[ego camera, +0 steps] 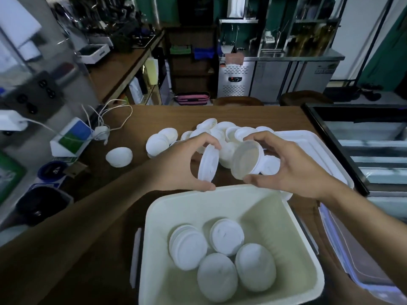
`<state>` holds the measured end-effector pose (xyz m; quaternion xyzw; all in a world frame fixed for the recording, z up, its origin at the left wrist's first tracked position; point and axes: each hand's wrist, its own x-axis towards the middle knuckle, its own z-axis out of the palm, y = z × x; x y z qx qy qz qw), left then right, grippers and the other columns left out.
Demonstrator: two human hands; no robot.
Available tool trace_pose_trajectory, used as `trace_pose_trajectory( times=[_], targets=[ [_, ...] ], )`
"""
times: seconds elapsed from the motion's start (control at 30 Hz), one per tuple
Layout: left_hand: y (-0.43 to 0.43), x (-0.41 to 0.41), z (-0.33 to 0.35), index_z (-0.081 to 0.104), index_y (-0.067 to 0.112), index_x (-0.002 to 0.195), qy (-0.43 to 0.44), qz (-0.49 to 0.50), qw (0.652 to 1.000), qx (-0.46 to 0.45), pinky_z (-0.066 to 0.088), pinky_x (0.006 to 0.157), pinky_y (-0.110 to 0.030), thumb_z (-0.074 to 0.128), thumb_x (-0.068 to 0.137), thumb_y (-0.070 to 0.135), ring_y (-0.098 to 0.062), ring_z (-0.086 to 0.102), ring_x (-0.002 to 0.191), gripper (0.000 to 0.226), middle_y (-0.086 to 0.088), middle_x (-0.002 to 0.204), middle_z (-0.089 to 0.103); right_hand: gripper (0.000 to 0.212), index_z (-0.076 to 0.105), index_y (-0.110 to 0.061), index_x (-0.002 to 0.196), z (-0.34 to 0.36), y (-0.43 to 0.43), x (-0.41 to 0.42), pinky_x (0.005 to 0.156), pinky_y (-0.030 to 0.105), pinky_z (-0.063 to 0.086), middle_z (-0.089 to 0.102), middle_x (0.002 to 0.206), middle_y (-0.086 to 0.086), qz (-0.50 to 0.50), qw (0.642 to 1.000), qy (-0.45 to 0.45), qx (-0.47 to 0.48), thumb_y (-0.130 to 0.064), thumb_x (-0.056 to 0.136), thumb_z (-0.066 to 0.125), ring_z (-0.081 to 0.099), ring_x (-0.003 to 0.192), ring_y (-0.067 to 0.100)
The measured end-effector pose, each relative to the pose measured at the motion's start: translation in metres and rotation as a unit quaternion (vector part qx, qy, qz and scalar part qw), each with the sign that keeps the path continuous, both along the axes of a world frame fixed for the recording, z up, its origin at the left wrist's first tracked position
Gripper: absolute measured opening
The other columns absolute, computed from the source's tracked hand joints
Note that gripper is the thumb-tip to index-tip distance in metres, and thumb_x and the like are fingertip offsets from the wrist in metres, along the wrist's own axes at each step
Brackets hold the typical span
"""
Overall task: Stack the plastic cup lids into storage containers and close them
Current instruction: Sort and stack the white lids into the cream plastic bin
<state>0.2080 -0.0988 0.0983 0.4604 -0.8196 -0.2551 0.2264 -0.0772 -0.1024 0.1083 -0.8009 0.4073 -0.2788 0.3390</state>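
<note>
A white open storage container [154, 216] sits at the near edge of the brown table, holding several stacks of white cup lids [222, 278]. Just beyond its far rim, my left hand [182, 164] grips one white lid [208, 164] on edge between thumb and fingers. My right hand [293, 166] holds a short stack of lids [247, 160] tilted with its hollow underside facing me. The two held pieces are a small gap apart. Behind them lies a loose pile of white lids [220, 130], and one domed lid [119, 156] sits alone to the left.
A white container lid [312, 142] lies flat at the right behind my right hand. A clear container lid [352, 256] rests at the near right. White cables [110, 119], a small blue-green box [71, 139] and dark cups [41, 205] stand at the left. A glass display case [374, 146] borders the right.
</note>
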Motion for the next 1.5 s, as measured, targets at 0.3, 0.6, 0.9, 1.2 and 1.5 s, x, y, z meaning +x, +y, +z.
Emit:
trace_pose_trajectory(
  times=[0.3, 0.6, 0.9, 1.2, 1.5],
  targets=[
    [0.069, 0.02, 0.0, 0.066, 0.025, 0.124, -0.029, -0.048, 0.997, -0.047, 0.05, 0.092, -0.023, 0.097, 0.067, 0.049, -0.014, 0.062, 0.114, 0.069, 0.016, 0.122, 0.061, 0.071, 0.056, -0.035, 0.132, -0.004, 0.052, 0.005, 0.099, 0.03, 0.053, 0.064, 0.126, -0.015, 0.094, 0.992, 0.087, -0.007, -0.038, 0.071, 0.092, 0.062, 0.12, 0.009],
    [0.103, 0.001, -0.015, 0.061, 0.044, 0.12, -0.174, -0.082, 0.98, 0.042, 0.046, 0.096, -0.024, 0.079, 0.072, 0.076, 0.003, 0.051, 0.112, 0.06, 0.029, 0.11, 0.058, 0.085, 0.037, -0.026, 0.149, -0.025, 0.065, 0.04, 0.078, 0.019, 0.042, 0.053, 0.115, -0.025, 0.13, 0.905, 0.404, -0.037, -0.06, 0.081, 0.076, 0.054, 0.107, 0.01],
    [0.111, -0.027, -0.041, 0.051, 0.049, 0.133, -0.251, -0.112, 0.955, 0.114, 0.049, 0.097, -0.034, 0.083, 0.076, 0.06, -0.003, 0.042, 0.107, 0.066, 0.016, 0.116, 0.051, 0.076, 0.045, -0.017, 0.129, -0.071, 0.054, 0.064, 0.1, 0.032, 0.044, 0.055, 0.136, 0.004, 0.154, 0.877, 0.453, -0.038, -0.057, 0.075, 0.08, 0.053, 0.129, 0.024],
    [0.107, -0.024, -0.041, 0.052, 0.051, 0.136, -0.202, -0.123, 0.964, 0.119, 0.041, 0.091, -0.019, 0.086, 0.076, 0.058, 0.005, 0.039, 0.112, 0.069, 0.028, 0.114, 0.038, 0.065, 0.051, -0.027, 0.136, -0.071, 0.048, 0.044, 0.1, 0.026, 0.039, 0.041, 0.146, -0.012, 0.16, 0.901, 0.402, -0.029, -0.048, 0.081, 0.08, 0.045, 0.134, 0.016],
    [0.112, -0.033, -0.058, 0.051, 0.038, 0.128, -0.294, -0.135, 0.938, 0.128, 0.051, 0.095, -0.042, 0.086, 0.078, 0.054, -0.014, 0.051, 0.112, 0.063, 0.011, 0.118, 0.059, 0.076, 0.049, -0.035, 0.143, -0.075, 0.043, 0.043, 0.104, 0.027, 0.041, 0.038, 0.152, -0.014, 0.149, 0.907, 0.393, -0.013, -0.041, 0.077, 0.085, 0.041, 0.137, 0.014]
  ],
)
